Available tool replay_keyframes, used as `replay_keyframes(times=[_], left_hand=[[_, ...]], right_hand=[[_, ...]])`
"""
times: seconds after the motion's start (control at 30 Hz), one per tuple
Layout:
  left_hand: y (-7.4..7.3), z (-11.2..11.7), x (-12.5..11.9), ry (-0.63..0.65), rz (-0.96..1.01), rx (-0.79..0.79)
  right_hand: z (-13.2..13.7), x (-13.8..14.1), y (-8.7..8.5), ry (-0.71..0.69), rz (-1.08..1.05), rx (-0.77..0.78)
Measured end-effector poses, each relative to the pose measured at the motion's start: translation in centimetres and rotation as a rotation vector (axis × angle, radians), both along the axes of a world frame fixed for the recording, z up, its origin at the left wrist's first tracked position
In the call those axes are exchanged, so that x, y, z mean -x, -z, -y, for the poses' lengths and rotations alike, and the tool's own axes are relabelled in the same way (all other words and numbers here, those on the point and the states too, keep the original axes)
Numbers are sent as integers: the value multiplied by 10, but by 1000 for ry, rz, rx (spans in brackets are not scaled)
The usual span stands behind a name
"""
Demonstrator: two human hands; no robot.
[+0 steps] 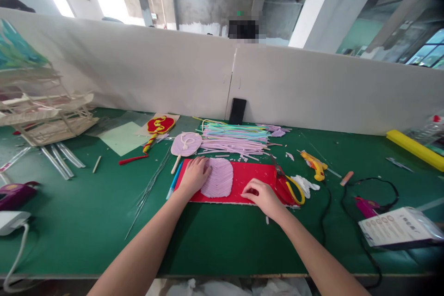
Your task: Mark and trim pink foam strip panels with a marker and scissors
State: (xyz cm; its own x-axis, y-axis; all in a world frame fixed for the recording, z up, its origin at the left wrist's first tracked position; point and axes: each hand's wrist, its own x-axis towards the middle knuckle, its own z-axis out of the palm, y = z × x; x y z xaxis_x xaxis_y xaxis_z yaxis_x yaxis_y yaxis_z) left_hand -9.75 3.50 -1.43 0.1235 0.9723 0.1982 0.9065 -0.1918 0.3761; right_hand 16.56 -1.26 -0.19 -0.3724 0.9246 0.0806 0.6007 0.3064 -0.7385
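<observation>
A red sheet (253, 176) lies on the green table (86, 222), with a pale purple oval of ribbed strips (219, 178) on its left part. My left hand (194, 175) rests flat with fingers spread on the oval's left edge. Fingers curled, my right hand (261, 195) presses down on the red sheet's near edge, to the right of the oval; what it pinches, if anything, is hidden. Scissors with red and yellow handles (287, 185) lie on the sheet's right end, just right of that hand.
A pile of pink, green and blue strips (236, 138) lies behind the sheet. A purple fan shape (186, 144), a red and yellow ornament (159, 125), thin wires (149, 189), a yellow glue gun (314, 163), black cables (347, 203) and a wooden model (45, 115) surround it.
</observation>
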Motion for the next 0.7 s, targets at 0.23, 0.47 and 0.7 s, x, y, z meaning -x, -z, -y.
replay_keyframes(times=[0.23, 0.47, 0.7], left_hand=[[-1, 1, 0, 1, 2, -8], [0, 0, 1, -7, 9, -15], [0, 0, 1, -7, 2, -12]], right_hand=[[-34, -2, -6, -26, 16, 18], [-79, -14, -4, 36, 56, -38], [-102, -8, 15, 190, 26, -130]])
